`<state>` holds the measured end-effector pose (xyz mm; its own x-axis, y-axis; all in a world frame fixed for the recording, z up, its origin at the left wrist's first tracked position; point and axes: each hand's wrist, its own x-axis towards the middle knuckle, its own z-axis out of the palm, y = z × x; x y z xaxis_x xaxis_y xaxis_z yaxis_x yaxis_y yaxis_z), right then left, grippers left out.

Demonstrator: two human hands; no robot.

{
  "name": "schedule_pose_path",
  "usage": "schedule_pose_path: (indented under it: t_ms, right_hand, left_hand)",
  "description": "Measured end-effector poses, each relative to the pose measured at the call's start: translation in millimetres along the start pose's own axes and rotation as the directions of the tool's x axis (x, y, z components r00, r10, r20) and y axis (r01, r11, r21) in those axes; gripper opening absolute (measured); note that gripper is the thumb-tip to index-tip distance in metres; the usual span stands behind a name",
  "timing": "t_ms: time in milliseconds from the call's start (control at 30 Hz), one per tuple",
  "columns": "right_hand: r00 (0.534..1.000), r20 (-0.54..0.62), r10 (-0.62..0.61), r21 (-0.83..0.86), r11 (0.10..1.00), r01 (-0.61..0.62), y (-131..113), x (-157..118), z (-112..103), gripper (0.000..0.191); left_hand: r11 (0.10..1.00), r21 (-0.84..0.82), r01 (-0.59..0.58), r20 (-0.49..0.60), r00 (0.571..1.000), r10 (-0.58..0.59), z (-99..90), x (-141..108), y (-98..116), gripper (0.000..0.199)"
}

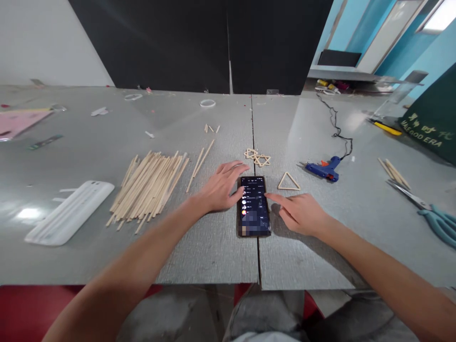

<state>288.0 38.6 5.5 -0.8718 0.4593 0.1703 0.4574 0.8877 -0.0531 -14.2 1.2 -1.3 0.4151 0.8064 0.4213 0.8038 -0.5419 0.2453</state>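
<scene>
A smartphone (253,209) lies face up on the grey table with a dark list on its lit screen. My left hand (223,187) rests open at its left side, fingers spread and the thumb at the phone's edge. From the right, my right hand (301,213) points its stretched index finger to the phone's right edge; its other fingers are bent, with nothing seen in them. Just beyond the phone are small wooden-stick stars (262,160). A stick triangle (289,182) lies above my right hand. Two loose sticks (200,166) lie beyond my left forearm.
A pile of wooden sticks (149,187) and a white packet (69,213) lie left. To the right are a blue glue gun (323,169) with a black cord, scissors (432,213), short sticks (394,173) and a yellow cutter (385,127). Black panels (199,45) stand behind.
</scene>
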Motion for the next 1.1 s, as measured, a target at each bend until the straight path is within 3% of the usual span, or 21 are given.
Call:
schedule_pose_path:
  t_ms: [233,333,467,933,1100]
  right_hand:
    - [0.997,-0.046,-0.065,0.042,0.997,0.067,2,-2,0,0.051]
    - [0.996,-0.054,-0.076,0.039,0.996,0.078,2,-1,0,0.051]
    - [0.992,-0.090,-0.084,0.045,0.995,0.088,1,-1,1,0.049]
    - [0.988,-0.116,-0.101,0.099,0.989,0.113,2,-2,-2,0.046]
    - [0.989,0.004,-0.146,0.138,0.980,0.144,0,-1,-3,0.048]
  left_hand:
    - [0.996,0.027,-0.086,-0.229,0.969,0.090,0.7,1,-2,0.042]
    - [0.995,0.012,-0.098,-0.190,0.977,0.099,-2.4,2,2,0.036]
    - [0.994,-0.014,-0.108,-0.102,0.989,0.106,-4.2,3,5,0.043]
    - [0.994,-0.077,-0.074,-0.038,0.997,0.072,-7.6,3,6,0.049]
    - [0.996,-0.061,-0.059,-0.024,0.998,0.058,-6.2,2,5,0.048]
